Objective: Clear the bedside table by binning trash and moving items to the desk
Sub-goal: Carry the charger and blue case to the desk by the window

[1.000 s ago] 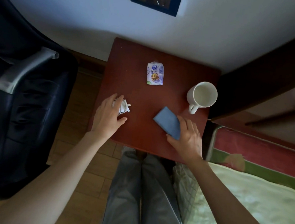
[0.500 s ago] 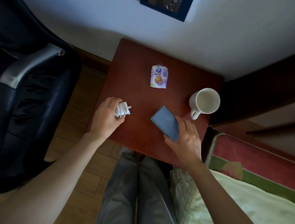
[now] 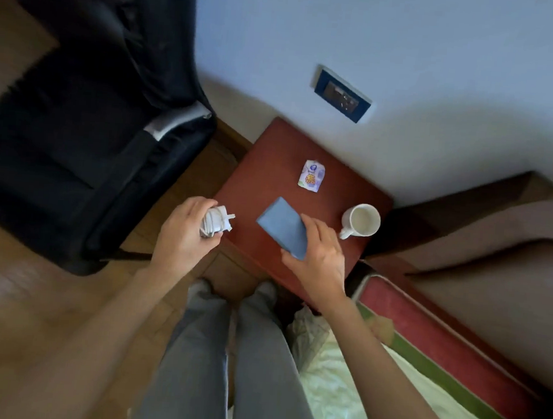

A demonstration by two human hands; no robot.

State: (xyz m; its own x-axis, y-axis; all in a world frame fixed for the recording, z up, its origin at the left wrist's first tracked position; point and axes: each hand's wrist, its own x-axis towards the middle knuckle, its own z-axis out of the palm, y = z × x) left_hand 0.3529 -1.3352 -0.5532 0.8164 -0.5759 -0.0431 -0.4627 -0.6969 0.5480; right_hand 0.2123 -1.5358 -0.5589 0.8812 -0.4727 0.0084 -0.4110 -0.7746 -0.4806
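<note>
White charger [image 3: 216,225] with wound cord sits clamped in the left hand [image 3: 180,236] over the tabletop's [image 3: 266,149] left edge. The right hand's [image 3: 319,257] fingers [image 3: 313,227] grip one flat blue rectangular phone [image 3: 282,226]. Farther: one round white mug [image 3: 362,220] at right, one crinkled wrapper [image 3: 311,175].

Wrapper [image 3: 311,175] print too small; chair [image 3: 75,147] blurred, cropped.

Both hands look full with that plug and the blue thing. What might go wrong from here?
The right hand holds the blue block only at one end, so it might slip. The charger in the left hand has a coiled cable that might unwind. The mug beside the right hand could get knocked.
</note>
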